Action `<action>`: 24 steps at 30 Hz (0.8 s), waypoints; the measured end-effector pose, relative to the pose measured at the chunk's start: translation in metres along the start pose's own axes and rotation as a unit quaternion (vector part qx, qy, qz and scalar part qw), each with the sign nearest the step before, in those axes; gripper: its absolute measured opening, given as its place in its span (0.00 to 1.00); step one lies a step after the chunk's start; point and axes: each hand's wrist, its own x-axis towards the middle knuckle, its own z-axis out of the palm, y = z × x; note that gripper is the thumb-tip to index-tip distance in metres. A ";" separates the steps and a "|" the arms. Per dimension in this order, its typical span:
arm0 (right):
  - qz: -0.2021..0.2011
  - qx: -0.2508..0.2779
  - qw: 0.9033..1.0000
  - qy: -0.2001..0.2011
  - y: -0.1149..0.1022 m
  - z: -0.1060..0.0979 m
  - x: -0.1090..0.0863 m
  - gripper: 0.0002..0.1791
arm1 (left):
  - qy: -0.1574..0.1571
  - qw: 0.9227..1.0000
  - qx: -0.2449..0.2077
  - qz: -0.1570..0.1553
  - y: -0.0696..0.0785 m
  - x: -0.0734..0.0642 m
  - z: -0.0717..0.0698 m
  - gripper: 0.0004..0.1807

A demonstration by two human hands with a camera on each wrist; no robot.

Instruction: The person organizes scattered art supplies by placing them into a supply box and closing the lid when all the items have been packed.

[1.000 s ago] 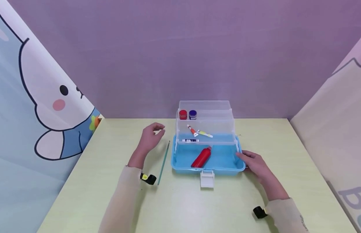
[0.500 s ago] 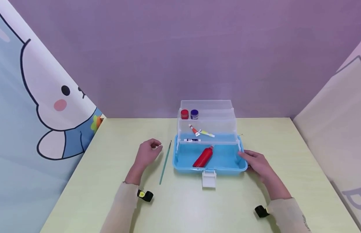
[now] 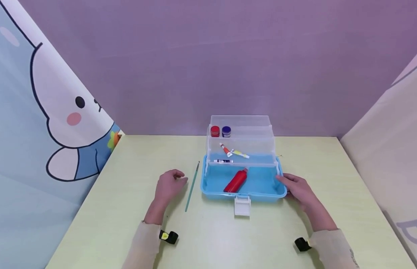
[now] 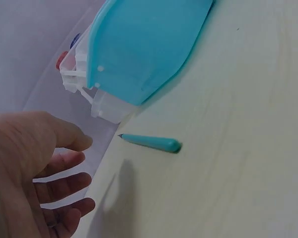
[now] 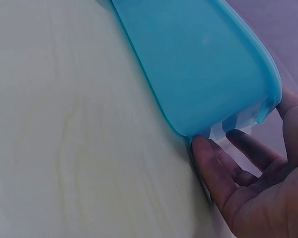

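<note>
A blue plastic art box (image 3: 258, 197) stands on the table with its clear tiers raised. My right hand (image 3: 298, 188) grips its right end, thumb over the rim and fingers against the outer wall; the right wrist view shows these fingers (image 5: 213, 166) touching the blue side. A thin teal paintbrush (image 3: 192, 186) lies on the table left of the box. Just left of that brush, my left hand (image 3: 168, 185) hovers with loosely bent fingers and holds nothing. Inside the box's bottom lies a red bottle (image 3: 236, 181), tilted.
In the clear trays sit a red-lidded jar (image 3: 215, 131), a purple-lidded jar (image 3: 226, 131), an orange paint tube (image 3: 226, 150), a yellow tube (image 3: 240, 154) and a dark-labelled tube (image 3: 223, 161). A white latch (image 3: 242, 206) hangs from the box front. A purple backdrop (image 3: 195, 67) rises behind the table.
My left hand has moved back toward me, down beside the paintbrush. My right hand keeps its hold on the box's right end. The head view has shifted slightly.
</note>
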 end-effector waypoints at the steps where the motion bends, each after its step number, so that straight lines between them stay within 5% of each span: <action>1: 0.001 -0.002 1.000 0.000 0.000 0.000 0.000 0.43 | -0.003 1.000 0.002 0.001 0.001 -0.002 0.001 0.11; 10: 0.003 -0.014 1.000 0.001 -0.002 -0.001 -0.001 0.44 | -0.013 0.998 0.055 0.030 0.013 -0.019 0.008 0.16; 24: 0.010 -0.011 1.000 -0.004 -0.003 -0.001 0.000 0.45 | -0.008 0.993 0.110 0.047 0.015 -0.022 0.011 0.15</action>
